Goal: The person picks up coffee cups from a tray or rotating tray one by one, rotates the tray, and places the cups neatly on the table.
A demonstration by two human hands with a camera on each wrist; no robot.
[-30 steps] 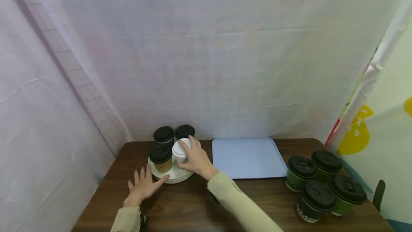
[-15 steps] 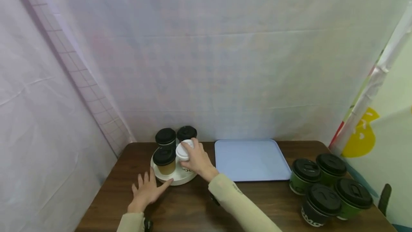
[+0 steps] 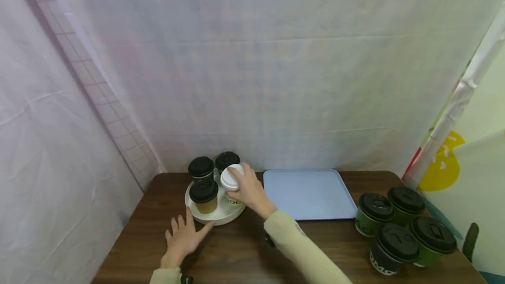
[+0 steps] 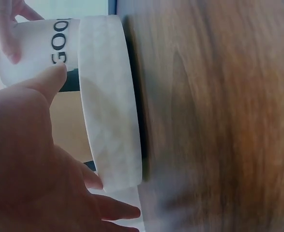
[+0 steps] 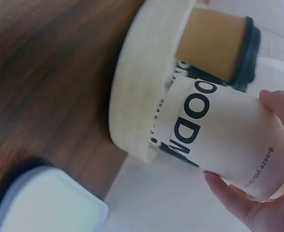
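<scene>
My right hand (image 3: 250, 189) grips a white paper coffee cup (image 5: 229, 130) with a white lid, fingers and thumb round its upper part. Black lettering runs around the cup, and its base is at the rim of a round white tray (image 3: 218, 221). Also on this tray are a brown cup (image 3: 207, 206) with a black lid and two more black-lidded cups behind, one at the left (image 3: 201, 167) and one at the right (image 3: 227, 160). My left hand (image 3: 183, 239) is spread beside the tray's near left side, its fingertips right at the rim in the left wrist view.
A pale blue rectangular tray (image 3: 309, 194) lies right of the round one, on the dark wooden table (image 3: 244, 257). At the table's right stand several black-lidded cups, green ones (image 3: 368, 223) and a black one (image 3: 384, 258). White curtains (image 3: 252, 78) hang behind.
My right hand and the white cup have shifted slightly right and away from me, and more of the cup's lettering shows. The left hand stays spread beside the round tray.
</scene>
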